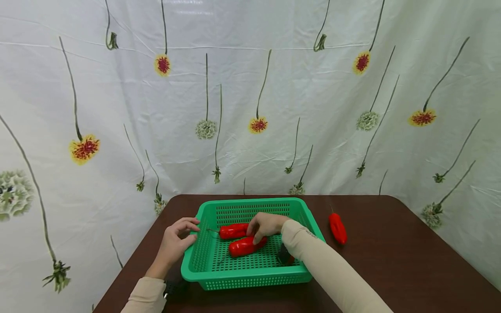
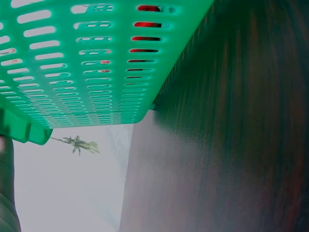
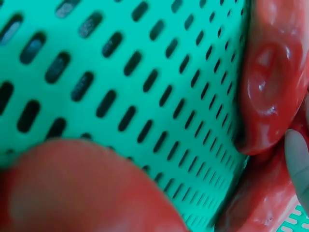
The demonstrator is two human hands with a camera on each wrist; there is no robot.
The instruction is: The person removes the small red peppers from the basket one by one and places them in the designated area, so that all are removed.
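Note:
A green perforated plastic basket [image 1: 250,275] holds glossy red chili peppers with thin stems. My right hand [image 1: 268,224] reaches in over the right side. Its bent thumb and fingers pinch the front red chili pepper [image 1: 239,248] near its right end. Just behind lies another red chili pepper [image 1: 231,231], close to my fingertips. A fingertip [image 3: 295,159] shows against red skin in the right wrist view. My left hand [image 1: 176,241] is at the basket's left rim, fingers loosely bent and thumb apart from them, holding nothing.
A dark object with some red [image 1: 285,256] lies in the basket's right part, partly behind my sleeve. One more red chili pepper [image 1: 337,228] lies right of the basket on the dark brown table [image 1: 391,261]. A flower-patterned curtain [image 1: 235,169] hangs behind the table.

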